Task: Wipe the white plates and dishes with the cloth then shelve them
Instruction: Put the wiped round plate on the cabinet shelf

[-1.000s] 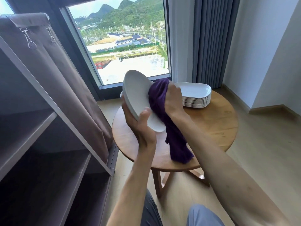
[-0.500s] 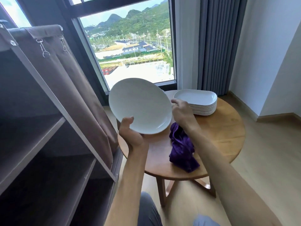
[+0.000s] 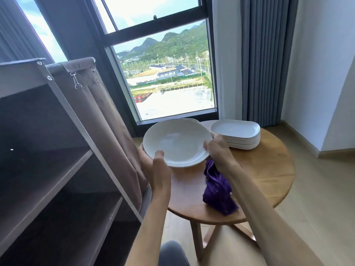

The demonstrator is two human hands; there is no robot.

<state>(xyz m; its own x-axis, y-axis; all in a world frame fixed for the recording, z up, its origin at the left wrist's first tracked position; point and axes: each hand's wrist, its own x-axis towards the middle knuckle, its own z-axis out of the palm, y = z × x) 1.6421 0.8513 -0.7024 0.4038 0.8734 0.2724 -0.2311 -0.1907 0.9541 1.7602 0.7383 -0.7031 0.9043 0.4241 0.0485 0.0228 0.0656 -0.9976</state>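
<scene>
I log: left hand [image 3: 155, 169] grip clasps white plate [image 3: 176, 143] at 8 o'clock; right hand [image 3: 219, 150] pinches its 3 o'clock rim, purple cloth [image 3: 217, 191] bunched beneath.

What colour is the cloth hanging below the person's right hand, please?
The cloth is deep purple, seen best in the head view.

a home room – grey curtains [image 3: 267, 60], wooden side table [image 3: 269, 169], fabric shelf unit [image 3: 57, 150] by a high window [image 3: 169, 77]
</scene>
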